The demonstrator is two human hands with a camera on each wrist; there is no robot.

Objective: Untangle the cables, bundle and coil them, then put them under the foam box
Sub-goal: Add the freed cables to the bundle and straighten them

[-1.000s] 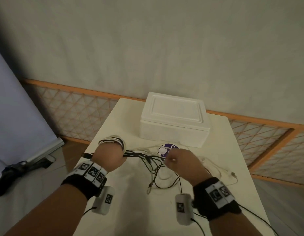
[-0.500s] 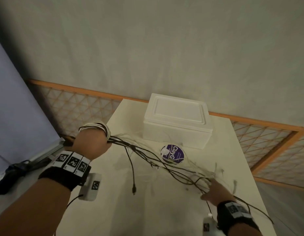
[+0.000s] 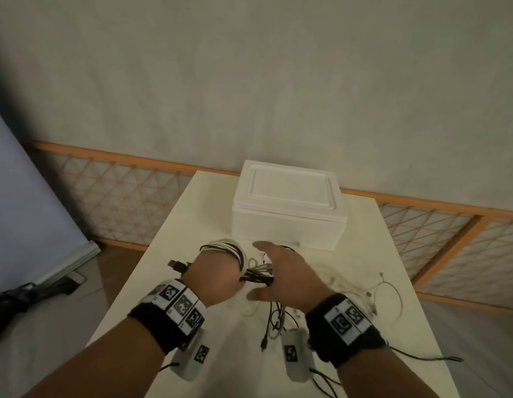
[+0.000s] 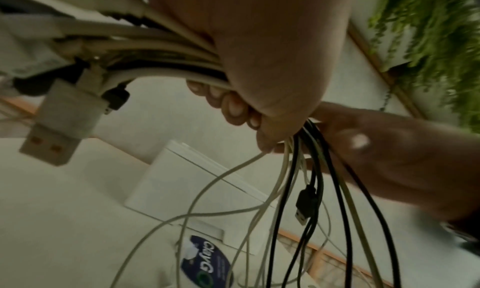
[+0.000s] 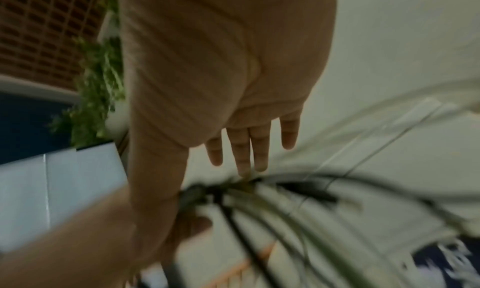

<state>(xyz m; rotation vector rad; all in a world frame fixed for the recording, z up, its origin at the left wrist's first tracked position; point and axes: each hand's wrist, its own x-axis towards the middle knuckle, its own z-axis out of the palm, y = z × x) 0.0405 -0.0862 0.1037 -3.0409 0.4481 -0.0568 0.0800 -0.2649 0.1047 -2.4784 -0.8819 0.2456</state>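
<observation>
The rectangular foam box (image 3: 288,214) at the far edge of the cream table (image 3: 175,225) is plain white. The bundled cables (image 3: 235,254) are black and off-white. The round label (image 4: 206,261) is dark blue with white lettering. The black wristbands (image 3: 169,314) carry black-and-white square markers.
</observation>
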